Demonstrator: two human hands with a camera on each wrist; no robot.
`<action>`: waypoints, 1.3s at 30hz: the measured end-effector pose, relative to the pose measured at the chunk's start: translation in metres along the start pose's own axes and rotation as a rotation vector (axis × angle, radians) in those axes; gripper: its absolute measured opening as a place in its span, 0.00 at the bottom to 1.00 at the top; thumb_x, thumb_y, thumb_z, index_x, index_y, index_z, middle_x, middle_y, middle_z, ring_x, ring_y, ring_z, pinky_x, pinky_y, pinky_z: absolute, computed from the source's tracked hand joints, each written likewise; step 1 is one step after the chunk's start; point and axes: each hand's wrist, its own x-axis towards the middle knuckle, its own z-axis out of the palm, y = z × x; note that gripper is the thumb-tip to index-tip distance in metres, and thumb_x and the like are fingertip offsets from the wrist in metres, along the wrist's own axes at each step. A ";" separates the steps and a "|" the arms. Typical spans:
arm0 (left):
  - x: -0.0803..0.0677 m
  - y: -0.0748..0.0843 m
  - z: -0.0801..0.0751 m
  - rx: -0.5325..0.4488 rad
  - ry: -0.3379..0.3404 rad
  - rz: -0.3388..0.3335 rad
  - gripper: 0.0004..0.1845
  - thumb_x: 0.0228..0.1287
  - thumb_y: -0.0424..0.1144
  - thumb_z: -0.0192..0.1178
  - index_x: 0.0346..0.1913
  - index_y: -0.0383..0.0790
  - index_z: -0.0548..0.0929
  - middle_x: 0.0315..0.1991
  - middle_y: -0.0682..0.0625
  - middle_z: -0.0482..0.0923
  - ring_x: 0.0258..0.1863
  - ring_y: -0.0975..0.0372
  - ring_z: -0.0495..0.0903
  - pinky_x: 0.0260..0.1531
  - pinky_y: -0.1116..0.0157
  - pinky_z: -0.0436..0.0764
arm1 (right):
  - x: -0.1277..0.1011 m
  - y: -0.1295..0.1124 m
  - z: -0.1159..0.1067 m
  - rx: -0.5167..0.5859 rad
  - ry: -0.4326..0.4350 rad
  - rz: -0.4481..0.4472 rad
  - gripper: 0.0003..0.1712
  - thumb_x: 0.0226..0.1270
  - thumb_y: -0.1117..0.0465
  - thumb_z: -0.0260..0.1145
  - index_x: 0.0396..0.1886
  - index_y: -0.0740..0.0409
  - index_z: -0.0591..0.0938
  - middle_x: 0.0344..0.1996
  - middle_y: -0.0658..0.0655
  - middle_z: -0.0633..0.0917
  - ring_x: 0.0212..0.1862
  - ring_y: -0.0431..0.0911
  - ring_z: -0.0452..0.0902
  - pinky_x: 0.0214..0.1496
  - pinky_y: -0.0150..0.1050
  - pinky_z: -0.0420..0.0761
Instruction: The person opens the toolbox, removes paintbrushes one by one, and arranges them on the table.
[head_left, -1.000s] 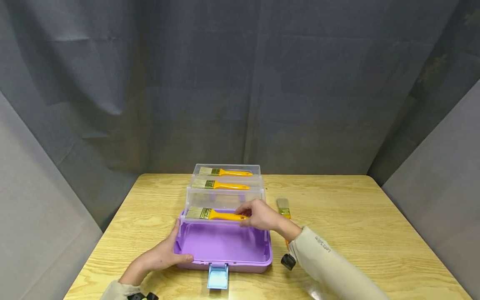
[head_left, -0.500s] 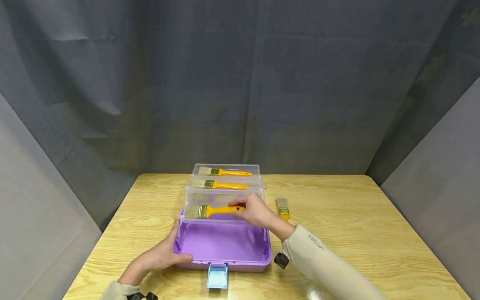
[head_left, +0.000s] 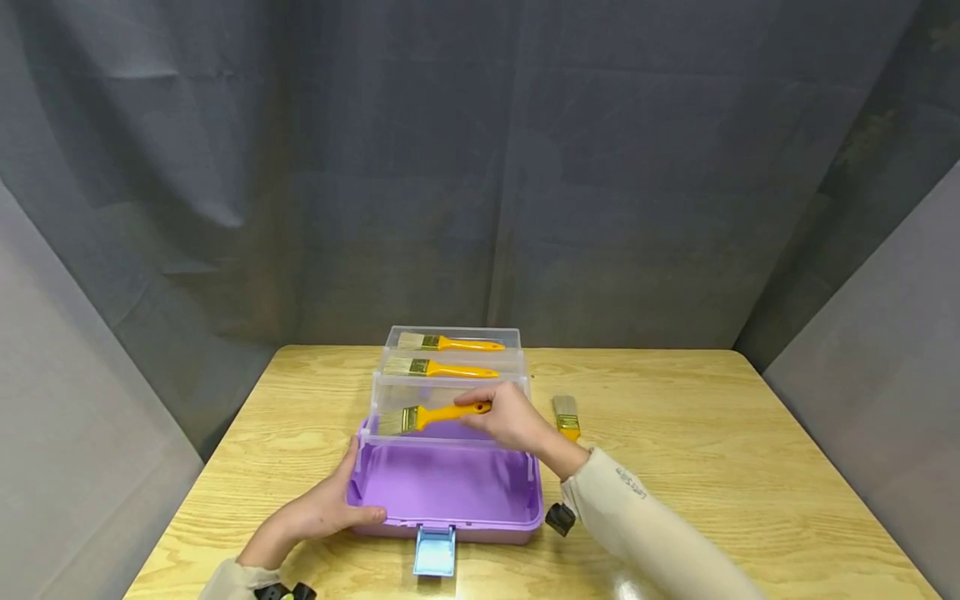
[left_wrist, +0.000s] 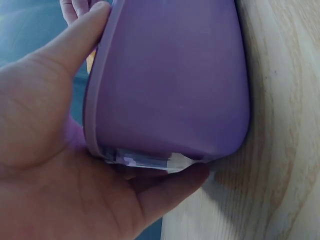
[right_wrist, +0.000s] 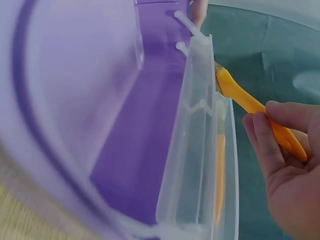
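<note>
In the head view, the right hand [head_left: 504, 419] is covering the rear end of the brush [head_left: 427, 415] handle, and its sleeve is hiding most of the handle of another brush [head_left: 566, 416] lying at 3 o'clock from the box [head_left: 446, 483]. The bottom edge is cutting off both forearms. In the left wrist view, the left hand [left_wrist: 55, 165] is blocking the near corner of the box, and the frame is cropping the rest. In the right wrist view, the tray wall [right_wrist: 192, 150] is blurring the brush's bristles, and the nearest part of the box is out of focus.
</note>
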 end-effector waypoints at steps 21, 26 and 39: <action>-0.001 -0.005 0.003 -0.043 0.017 0.025 0.66 0.51 0.43 0.72 0.71 0.34 0.24 0.72 0.30 0.25 0.70 0.37 0.33 0.64 0.41 0.39 | -0.048 0.038 -0.079 0.236 0.069 0.102 0.19 0.57 0.64 0.71 0.49 0.60 0.85 0.48 0.60 0.84 0.36 0.44 0.78 0.33 0.29 0.79; -0.002 -0.004 0.004 -0.053 0.006 0.033 0.67 0.52 0.42 0.71 0.71 0.35 0.23 0.71 0.31 0.23 0.70 0.37 0.31 0.64 0.41 0.38 | -0.062 0.051 -0.097 0.308 0.116 0.125 0.21 0.56 0.65 0.72 0.50 0.66 0.83 0.49 0.64 0.83 0.38 0.43 0.80 0.37 0.31 0.81; -0.002 -0.003 0.003 -0.018 -0.004 0.009 0.65 0.53 0.44 0.70 0.71 0.33 0.23 0.71 0.30 0.23 0.69 0.37 0.31 0.64 0.41 0.39 | -0.103 0.099 -0.148 0.508 0.169 0.210 0.26 0.60 0.65 0.68 0.57 0.74 0.75 0.48 0.49 0.84 0.46 0.40 0.81 0.48 0.35 0.80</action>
